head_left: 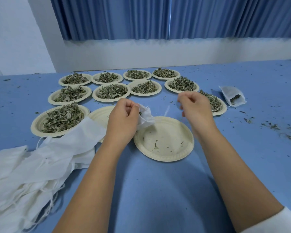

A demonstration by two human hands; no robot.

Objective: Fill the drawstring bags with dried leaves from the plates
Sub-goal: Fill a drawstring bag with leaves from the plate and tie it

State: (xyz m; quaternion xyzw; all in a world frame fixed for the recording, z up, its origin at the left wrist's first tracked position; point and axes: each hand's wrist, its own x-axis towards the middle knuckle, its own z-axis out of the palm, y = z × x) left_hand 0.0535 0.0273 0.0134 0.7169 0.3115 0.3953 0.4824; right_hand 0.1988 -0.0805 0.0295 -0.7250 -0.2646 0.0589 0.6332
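Drawstring bag (145, 116) hangs at mid-frame from the left hand (124, 113), whose curled fingers grip its neck over the emptied plate (164, 153), likely so that spills land there. The right hand (196, 106), blurred and raised, seems to pinch the cord (167, 110), probably to cinch it. Both forearms reach forward, with the heaped plates (112, 91) beyond.
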